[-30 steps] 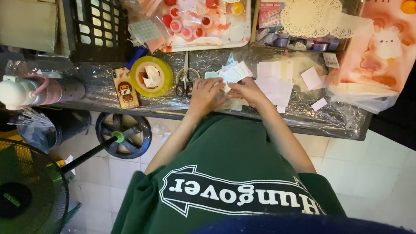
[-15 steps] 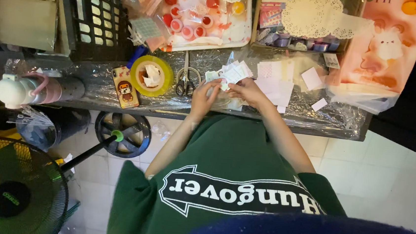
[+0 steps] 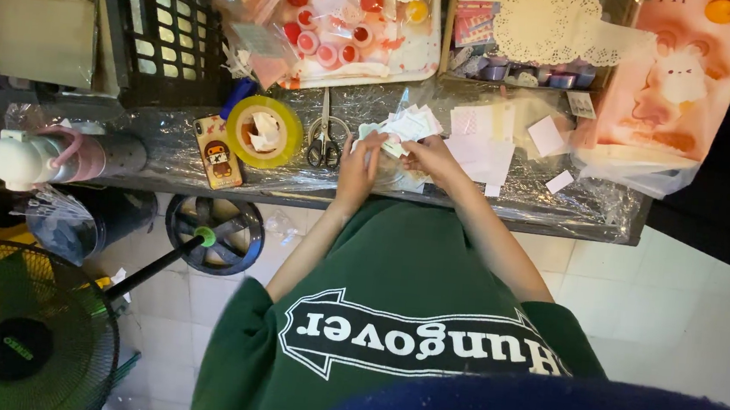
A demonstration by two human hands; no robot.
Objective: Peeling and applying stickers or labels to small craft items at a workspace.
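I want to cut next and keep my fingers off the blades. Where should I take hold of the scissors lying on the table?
Take the scissors by the dark finger loops, which lie at the near end, toward the table edge. The blades point away from you, so come in from your own side. The left hand is closest, just right of the loops.

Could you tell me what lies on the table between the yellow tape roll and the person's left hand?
In the head view, black-handled metal scissors lie between the yellow tape roll and the left hand.
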